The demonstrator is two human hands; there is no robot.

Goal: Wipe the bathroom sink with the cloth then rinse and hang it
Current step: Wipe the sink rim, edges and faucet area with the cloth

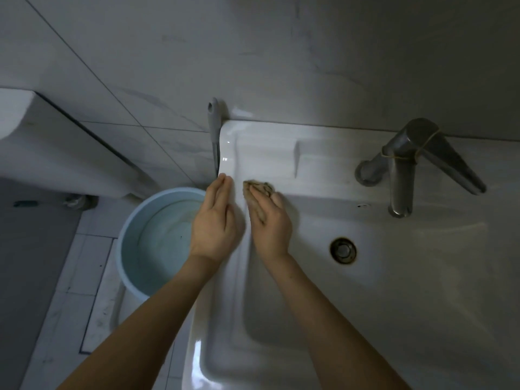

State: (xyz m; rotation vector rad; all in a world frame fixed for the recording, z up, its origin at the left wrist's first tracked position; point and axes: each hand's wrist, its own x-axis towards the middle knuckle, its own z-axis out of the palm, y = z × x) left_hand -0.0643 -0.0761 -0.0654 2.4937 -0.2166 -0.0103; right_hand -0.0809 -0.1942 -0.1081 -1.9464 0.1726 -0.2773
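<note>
A white bathroom sink (pixel 323 170) fills the right half of the head view, with a metal drain (pixel 343 250) in its basin. A small brownish cloth (pixel 260 187) lies on the sink's left ledge. My right hand (pixel 270 220) presses flat on the cloth, fingers pointing to the back wall, most of the cloth hidden beneath it. My left hand (pixel 216 220) rests flat on the sink's left rim beside it, fingers together, holding nothing.
A metal faucet (pixel 405 175) with a rubber band around it stands at the back right. A light blue bucket (pixel 126 235) with water sits on the tiled floor left of the sink. A grey handle (pixel 213 130) leans by the wall. A toilet tank (pixel 50 147) is at the left.
</note>
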